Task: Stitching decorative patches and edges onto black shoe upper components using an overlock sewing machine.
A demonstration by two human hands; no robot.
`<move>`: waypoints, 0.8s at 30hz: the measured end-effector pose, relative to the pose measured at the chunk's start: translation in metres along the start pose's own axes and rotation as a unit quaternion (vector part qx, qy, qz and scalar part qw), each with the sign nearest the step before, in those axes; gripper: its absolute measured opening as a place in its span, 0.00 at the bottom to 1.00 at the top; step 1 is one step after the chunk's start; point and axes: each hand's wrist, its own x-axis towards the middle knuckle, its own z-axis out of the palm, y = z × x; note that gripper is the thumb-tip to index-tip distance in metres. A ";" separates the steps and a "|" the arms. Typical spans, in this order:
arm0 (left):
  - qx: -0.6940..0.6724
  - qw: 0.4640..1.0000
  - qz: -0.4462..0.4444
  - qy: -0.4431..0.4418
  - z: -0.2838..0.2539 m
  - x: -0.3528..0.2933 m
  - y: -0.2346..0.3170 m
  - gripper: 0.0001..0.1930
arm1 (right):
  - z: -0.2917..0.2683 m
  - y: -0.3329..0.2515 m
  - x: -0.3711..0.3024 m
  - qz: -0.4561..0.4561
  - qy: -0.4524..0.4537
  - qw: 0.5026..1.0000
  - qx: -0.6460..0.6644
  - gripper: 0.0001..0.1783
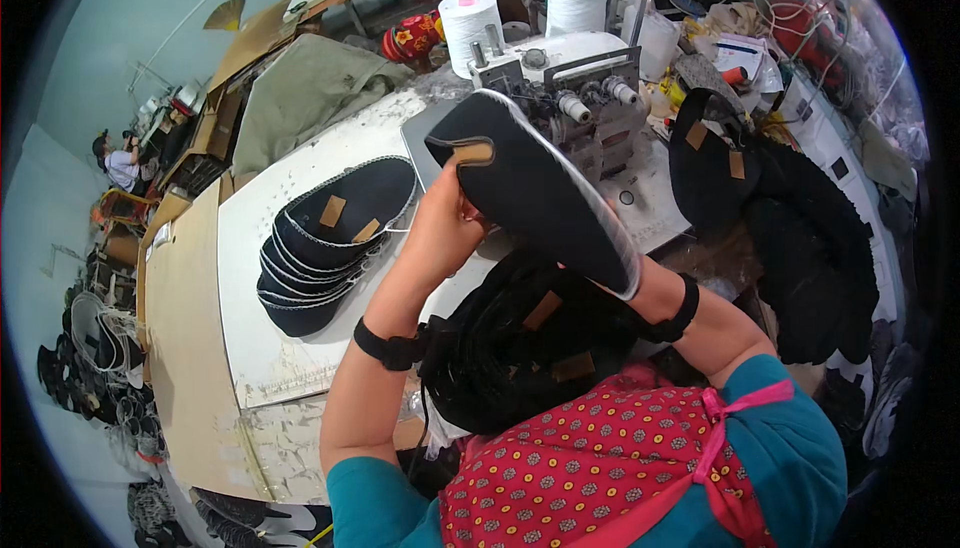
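In front of the sewing machine (610,113), my left hand (447,233) is closed on the near left edge of a black shoe upper (545,193). Pale stitching runs along the upper's long edge, and a tan patch shows at its notched end. My right hand (650,283) reaches behind the lower right end of the same piece; its fingers are hidden there. A heap of black uppers (490,348) with tan patches lies on my lap, below both hands. To the left on the white table (250,348), several edge-stitched uppers (335,238) are fanned in an overlapping stack.
Two white thread cones (470,33) stand behind the machine. More black pieces (800,218) hang over the right side, one with tan patches. A grey-green cloth (310,98) lies at the back left, near cardboard. A person (122,163) is far off to the left.
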 end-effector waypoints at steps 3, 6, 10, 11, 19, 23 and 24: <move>-0.228 0.973 0.031 0.001 -0.007 -0.005 -0.054 0.09 | -0.002 -0.002 -0.004 -0.367 -0.069 0.775 -0.510 0.21; -0.491 0.870 -0.009 -0.044 -0.027 -0.015 -0.070 0.15 | -0.011 -0.001 -0.022 -0.266 -0.093 0.811 -0.513 0.19; -0.400 0.905 -0.057 0.134 -0.012 -0.008 -0.058 0.20 | -0.015 0.001 -0.023 -0.350 -0.154 0.752 -0.537 0.16; -0.440 0.878 -0.057 0.183 -0.011 -0.006 -0.049 0.21 | -0.016 0.002 -0.021 -0.358 -0.144 0.746 -0.543 0.14; -0.328 0.919 -0.008 0.218 -0.032 0.022 -0.097 0.09 | -0.002 0.018 0.014 -0.423 -0.056 0.702 -0.571 0.09; -0.319 0.921 -0.039 0.219 -0.038 0.006 -0.091 0.08 | -0.008 0.021 0.023 -0.421 -0.026 0.686 -0.593 0.10; -0.304 0.926 -0.067 0.215 -0.044 -0.006 -0.083 0.08 | -0.008 0.020 0.025 -0.410 -0.015 0.692 -0.593 0.11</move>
